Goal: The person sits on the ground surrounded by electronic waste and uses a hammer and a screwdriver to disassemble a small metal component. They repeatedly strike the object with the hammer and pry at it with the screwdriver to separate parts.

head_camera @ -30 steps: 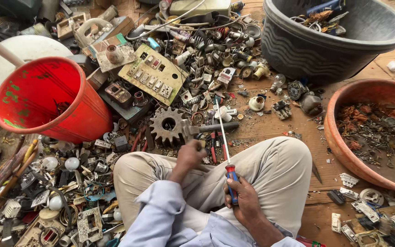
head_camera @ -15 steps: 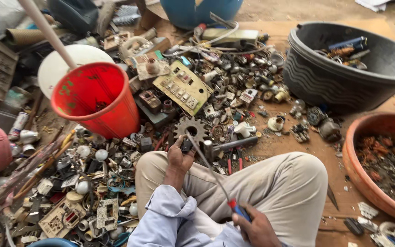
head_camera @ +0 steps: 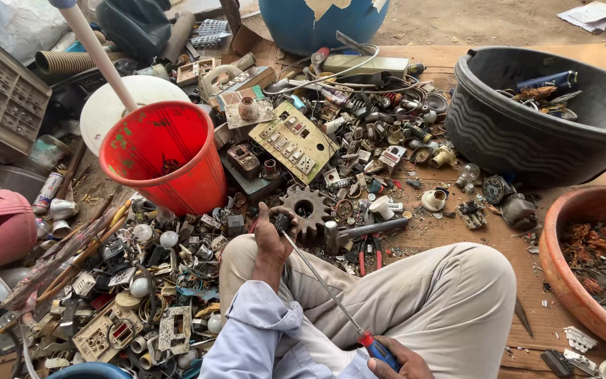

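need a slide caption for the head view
Seated amid scrap, left hand steadies a small part while right hand works a long screwdriver.

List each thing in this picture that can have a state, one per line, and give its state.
Left hand: closed around a small dark part.
Right hand: gripping the screwdriver handle.
Screwdriver: slanted, tip at the held part.
Red bucket: tilted, almost empty.
Black tub: upright, some scrap inside.
Hammer: lying flat, unheld.

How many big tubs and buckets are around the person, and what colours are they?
Red bucket: 1
Black tub: 1
Terracotta-orange basin: 1
Blue barrel: 1
Total: 4
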